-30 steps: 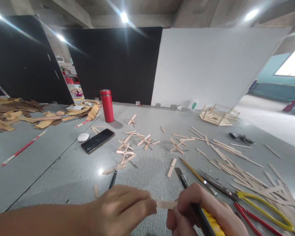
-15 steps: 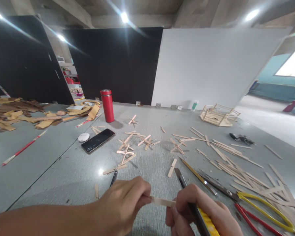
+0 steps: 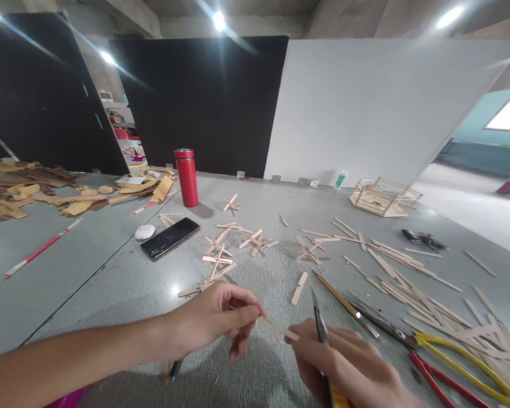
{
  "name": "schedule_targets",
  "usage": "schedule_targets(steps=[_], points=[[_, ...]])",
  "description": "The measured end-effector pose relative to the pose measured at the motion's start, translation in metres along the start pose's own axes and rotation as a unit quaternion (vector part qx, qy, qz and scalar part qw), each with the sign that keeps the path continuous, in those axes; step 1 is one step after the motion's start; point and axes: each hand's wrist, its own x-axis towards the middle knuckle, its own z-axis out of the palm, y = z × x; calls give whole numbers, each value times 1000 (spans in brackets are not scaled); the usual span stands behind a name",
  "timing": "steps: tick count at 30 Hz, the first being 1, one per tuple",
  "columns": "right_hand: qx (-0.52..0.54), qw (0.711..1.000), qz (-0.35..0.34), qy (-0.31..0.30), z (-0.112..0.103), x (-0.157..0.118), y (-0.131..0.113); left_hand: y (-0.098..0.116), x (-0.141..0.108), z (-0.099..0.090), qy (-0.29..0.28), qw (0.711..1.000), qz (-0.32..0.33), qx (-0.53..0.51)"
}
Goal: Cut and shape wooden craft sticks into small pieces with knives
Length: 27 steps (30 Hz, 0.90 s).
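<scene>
Between my two hands a thin wooden stick [image 3: 279, 328] is held above the table at the bottom centre. My left hand [image 3: 229, 314] pinches its left end between thumb and fingers. My right hand [image 3: 344, 360] grips the other end and also holds a utility knife [image 3: 320, 320] with a black and yellow body, its blade pointing up and away. Just beyond lies a short stick [image 3: 299, 288] with a dark mark near its middle. Crossed stick pieces [image 3: 217, 260] rest on the table past my left hand.
A phone [image 3: 170, 238], white case [image 3: 145, 232] and red bottle [image 3: 187, 178] stand left of centre. At right are a yellow pencil-like tool [image 3: 338, 296], yellow-handled scissors [image 3: 463, 362], red-handled tool [image 3: 429, 377], loose sticks [image 3: 397, 255] and a wooden frame [image 3: 382, 198].
My left hand has turned and risen slightly, with its fingers more visible. The stick slants more, and my right hand has rotated so the knife blade stands more upright.
</scene>
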Motion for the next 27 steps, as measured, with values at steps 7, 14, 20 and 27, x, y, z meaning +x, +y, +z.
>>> schedule_targets(steps=[7, 14, 20, 27], points=[[68, 983, 168, 31, 25, -11, 26, -19, 16, -28, -3, 993, -52, 106], [216, 922, 320, -42, 47, -8, 20, -23, 17, -36, -15, 982, -57, 179], [193, 935, 296, -17, 63, -13, 21, -19, 17, -37, -32, 978, -42, 203], [238, 924, 293, -60, 67, -17, 25, -16, 18, -36, -37, 973, -28, 224]])
